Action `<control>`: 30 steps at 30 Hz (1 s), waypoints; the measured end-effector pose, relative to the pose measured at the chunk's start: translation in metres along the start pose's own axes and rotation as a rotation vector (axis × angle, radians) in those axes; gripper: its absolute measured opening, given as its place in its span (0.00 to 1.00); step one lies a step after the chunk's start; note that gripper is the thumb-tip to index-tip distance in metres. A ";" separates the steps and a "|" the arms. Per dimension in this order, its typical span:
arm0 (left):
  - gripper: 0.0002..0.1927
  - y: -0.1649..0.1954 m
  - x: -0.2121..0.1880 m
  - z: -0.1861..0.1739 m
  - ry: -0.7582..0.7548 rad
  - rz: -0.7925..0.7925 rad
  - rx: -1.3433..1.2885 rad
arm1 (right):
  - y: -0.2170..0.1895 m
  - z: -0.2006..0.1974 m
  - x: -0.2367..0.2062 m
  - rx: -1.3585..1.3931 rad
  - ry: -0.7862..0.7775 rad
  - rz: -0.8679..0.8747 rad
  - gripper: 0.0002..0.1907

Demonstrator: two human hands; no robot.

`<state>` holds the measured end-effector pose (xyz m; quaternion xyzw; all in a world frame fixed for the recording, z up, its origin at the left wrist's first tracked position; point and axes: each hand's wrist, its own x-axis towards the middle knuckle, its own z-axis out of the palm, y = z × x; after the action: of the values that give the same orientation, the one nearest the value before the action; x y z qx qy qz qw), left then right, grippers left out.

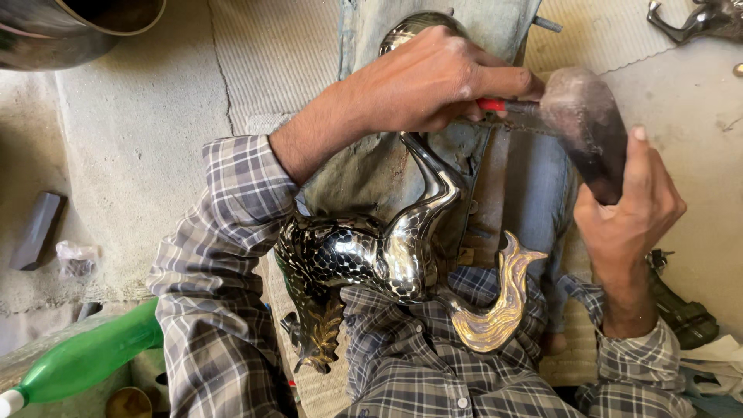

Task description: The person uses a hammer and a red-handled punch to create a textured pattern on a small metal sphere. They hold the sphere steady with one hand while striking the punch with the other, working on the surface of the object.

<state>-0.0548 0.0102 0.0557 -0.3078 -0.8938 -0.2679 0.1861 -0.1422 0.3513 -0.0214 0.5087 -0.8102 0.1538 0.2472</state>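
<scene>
Left to right: green bottle (85, 358) at lower left; left hand (422, 81), grip closed round a red-handled tool (503, 105) above a shiny metal horse figure (387, 255) lying on the person's lap; right hand (627, 209), grip closed on a dark mallet head (584, 128)

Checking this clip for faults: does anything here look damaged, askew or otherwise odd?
Nothing stands out. The metal horse figure lies across the person's lap, the left hand grips a red-handled tool, and the right hand holds a dark mallet-like head. No visible breakage or spill.
</scene>
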 end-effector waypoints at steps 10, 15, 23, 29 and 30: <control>0.26 0.005 -0.002 -0.002 -0.019 -0.044 0.020 | -0.008 -0.017 0.022 0.559 0.027 0.339 0.43; 0.29 0.003 -0.001 -0.002 -0.014 -0.033 0.018 | -0.003 -0.014 0.018 0.744 0.028 0.422 0.42; 0.27 0.005 -0.006 -0.004 -0.001 -0.072 -0.062 | 0.009 -0.011 0.009 0.315 0.034 0.194 0.40; 0.30 0.004 -0.007 -0.003 -0.010 -0.070 -0.025 | 0.013 -0.015 0.013 0.367 -0.001 0.215 0.36; 0.29 0.003 -0.007 -0.003 -0.006 -0.070 -0.032 | 0.014 -0.015 0.014 0.359 -0.001 0.190 0.36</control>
<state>-0.0473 0.0074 0.0559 -0.2801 -0.9001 -0.2876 0.1693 -0.1559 0.3545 -0.0013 0.4659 -0.8143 0.3181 0.1365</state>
